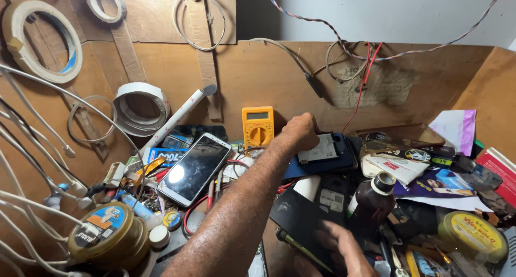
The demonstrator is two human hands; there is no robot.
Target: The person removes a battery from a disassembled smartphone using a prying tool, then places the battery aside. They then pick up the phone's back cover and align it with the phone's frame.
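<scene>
My left hand reaches far across the bench, its fingers closed on the near edge of an opened phone in a blue shell with a white battery showing. My right hand, blurred at the bottom edge, grips the lower side of a flat black panel that is tilted up off the clutter. A thin tool with a yellow-green shaft lies just under that panel. Whether the right hand also touches the tool is unclear.
A yellow multimeter leans on the wooden back wall. A dark-screened smartphone lies left of my arm. A brown bottle, a round tin, a yellow-lidded tin, tape rolls and white cables crowd the bench.
</scene>
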